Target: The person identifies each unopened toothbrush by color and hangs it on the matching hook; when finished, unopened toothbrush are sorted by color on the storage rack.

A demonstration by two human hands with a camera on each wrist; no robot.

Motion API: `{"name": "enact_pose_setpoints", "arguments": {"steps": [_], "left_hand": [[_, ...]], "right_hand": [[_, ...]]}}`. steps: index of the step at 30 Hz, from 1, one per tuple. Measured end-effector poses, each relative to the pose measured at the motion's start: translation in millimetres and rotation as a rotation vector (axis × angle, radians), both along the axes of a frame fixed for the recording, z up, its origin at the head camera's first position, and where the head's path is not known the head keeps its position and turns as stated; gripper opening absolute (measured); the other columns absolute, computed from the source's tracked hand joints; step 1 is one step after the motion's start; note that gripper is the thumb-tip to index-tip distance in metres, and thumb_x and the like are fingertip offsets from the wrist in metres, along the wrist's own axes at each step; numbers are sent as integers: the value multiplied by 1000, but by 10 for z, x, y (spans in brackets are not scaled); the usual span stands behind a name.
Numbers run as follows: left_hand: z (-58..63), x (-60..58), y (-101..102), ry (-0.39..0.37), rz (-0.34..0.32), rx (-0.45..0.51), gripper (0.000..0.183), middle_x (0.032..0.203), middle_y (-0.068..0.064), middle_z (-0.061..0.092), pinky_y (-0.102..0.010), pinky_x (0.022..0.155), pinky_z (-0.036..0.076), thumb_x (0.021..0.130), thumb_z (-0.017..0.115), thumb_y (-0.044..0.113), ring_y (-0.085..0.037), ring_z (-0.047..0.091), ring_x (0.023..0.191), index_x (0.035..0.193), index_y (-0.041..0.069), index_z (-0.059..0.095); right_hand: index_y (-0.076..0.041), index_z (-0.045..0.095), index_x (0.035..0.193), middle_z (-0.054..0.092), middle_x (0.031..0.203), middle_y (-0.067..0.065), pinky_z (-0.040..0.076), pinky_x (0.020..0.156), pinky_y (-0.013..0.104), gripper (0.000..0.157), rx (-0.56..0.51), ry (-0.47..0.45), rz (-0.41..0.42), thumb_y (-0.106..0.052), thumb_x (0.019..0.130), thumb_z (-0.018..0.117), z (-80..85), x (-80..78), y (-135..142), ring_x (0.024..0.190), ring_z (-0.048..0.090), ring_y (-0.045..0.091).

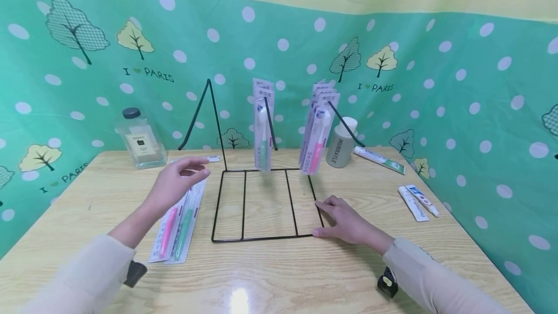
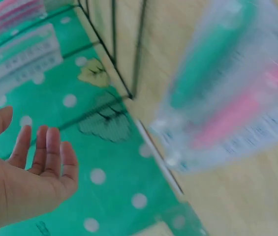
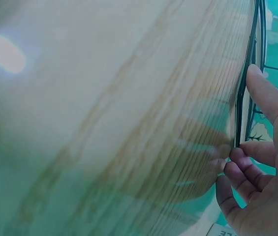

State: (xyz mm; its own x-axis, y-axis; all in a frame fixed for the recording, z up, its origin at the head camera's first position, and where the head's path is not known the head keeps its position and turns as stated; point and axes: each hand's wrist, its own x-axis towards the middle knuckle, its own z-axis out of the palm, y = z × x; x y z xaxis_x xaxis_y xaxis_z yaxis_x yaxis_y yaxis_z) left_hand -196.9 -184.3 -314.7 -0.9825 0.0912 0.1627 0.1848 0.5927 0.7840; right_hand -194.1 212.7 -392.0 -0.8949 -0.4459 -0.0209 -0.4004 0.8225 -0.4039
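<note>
A black wire rack (image 1: 270,238) with prongs at its top stands mid-table. Packaged toothbrushes with a green one in front (image 1: 263,134) hang on its middle prong; packs with a pink one in front (image 1: 317,151) hang on the right prong, while the left is bare. My right hand (image 1: 346,222) holds the base's front right corner, thumb at the front wire and fingers at the side wire. My left hand (image 1: 176,183), fingers loosely bent and holding nothing, is raised over two packaged toothbrushes, one pink (image 1: 167,231) and one green (image 1: 183,234), lying left of the rack.
A clear bottle with a dark cap (image 1: 144,142) stands at the back left. Behind the rack's right side is a grey bottle with a white cap (image 1: 341,144). Toothpaste tubes (image 1: 379,160) (image 1: 413,203) lie on the right. A patterned cloth (image 1: 279,52) hangs behind the table.
</note>
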Motion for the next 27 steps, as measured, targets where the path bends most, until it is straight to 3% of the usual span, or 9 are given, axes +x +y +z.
{"name": "enact_pose_setpoints", "arguments": {"steps": [8, 14, 18, 23, 27], "left_hand": [[-183, 88, -388, -151, 38, -147, 66, 124, -27, 47, -50, 85, 45, 88, 55, 44, -41, 45, 111, 133, -2, 40], [-343, 83, -581, -310, 71, -241, 83, 127, -34, 38, -55, 86, 42, 85, 55, 51, -48, 39, 113, 135, -9, 29], [-416, 100, -650, -401, 58, -301, 91, 126, -38, 37, -57, 87, 39, 83, 55, 55, -52, 37, 113, 132, -16, 27], [-490, 121, -648, -431, 76, -341, 80, 104, -27, 55, -44, 73, 46, 84, 57, 50, -36, 53, 91, 124, -16, 40], [-508, 136, -599, -442, 125, -313, 53, 77, -9, 58, -30, 57, 39, 85, 59, 40, -20, 51, 68, 104, -9, 56]], "right_hand": [[-7, 40, 137, 46, 121, 7, 38, 95, 44, 86, 1, 8, 0, -58, 72, 64, 9, -10, 9, 114, 42, 26], [-7, 41, 137, 46, 122, 7, 38, 96, 44, 85, 1, 5, 0, -57, 73, 64, 6, -12, 5, 115, 41, 26], [-7, 41, 137, 46, 122, 7, 38, 96, 44, 85, 1, 4, -3, -57, 72, 64, 1, -12, 3, 115, 41, 26], [-8, 40, 137, 46, 122, 7, 38, 95, 44, 85, 1, 8, -1, -57, 73, 64, 2, -7, 5, 115, 42, 26], [-8, 40, 137, 46, 122, 8, 38, 95, 44, 84, 0, 8, 1, -56, 73, 65, -4, -4, 8, 115, 42, 26]]}}
